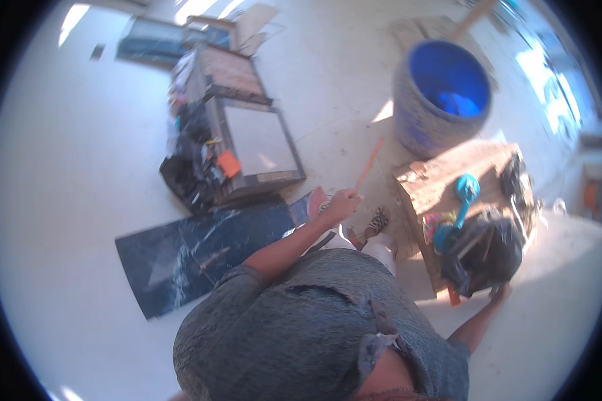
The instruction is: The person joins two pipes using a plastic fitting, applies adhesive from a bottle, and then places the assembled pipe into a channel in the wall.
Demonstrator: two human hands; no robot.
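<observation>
My left hand (pixel 344 204) is closed round one end of a thin orange stick (pixel 370 164), which points away from me; its exact kind is too blurred to tell. Just left of that hand shows a pinkish shape (pixel 317 202) that I cannot identify. Off to the right, my right hand (pixel 500 292) is at the near edge of a black plastic bag (pixel 485 257), its fingers hidden behind it. The bag lies over the near end of a wooden crate (pixel 431 190). A turquoise tool with a round end (pixel 467 189) rests on the crate beside the bag.
Beyond the crate stands a tall blue barrel (pixel 411 127) with something light blue inside. A dark marbled slab (pixel 160 267) lies on the floor at left. Behind it are a framed cabinet (pixel 257 140) and a heap of dark bags (pixel 190 170) with an orange piece (pixel 229 164).
</observation>
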